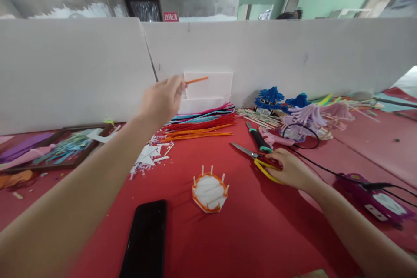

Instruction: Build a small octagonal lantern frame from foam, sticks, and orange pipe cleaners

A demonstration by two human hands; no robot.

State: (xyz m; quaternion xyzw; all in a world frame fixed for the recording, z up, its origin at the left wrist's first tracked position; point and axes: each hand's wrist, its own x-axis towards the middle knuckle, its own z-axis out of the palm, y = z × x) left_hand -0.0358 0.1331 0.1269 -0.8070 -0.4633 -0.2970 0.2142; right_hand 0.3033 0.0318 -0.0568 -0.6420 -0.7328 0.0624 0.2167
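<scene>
My left hand (pixel 162 100) is raised above the red table, fingers pinched on a short orange stick (pixel 197 80) that points right, in front of white foam blocks (pixel 208 91). My right hand (pixel 291 168) rests on the table with its fingers closed around the yellow handles of a pair of scissors (pixel 257 159), blades pointing left. Between the hands, nearer me, sits a small white octagonal foam base (pixel 210 191) with an orange rim and several short pegs standing around its edge.
A black phone (pixel 145 239) lies near the front edge. Coloured sticks (pixel 202 124) are piled at the back, paper scraps (pixel 148 156) beside them. A framed tray (pixel 55 147) is at left, tassels (pixel 299 108) and a purple glue gun (pixel 371 197) with a cable at right. White partition walls stand behind.
</scene>
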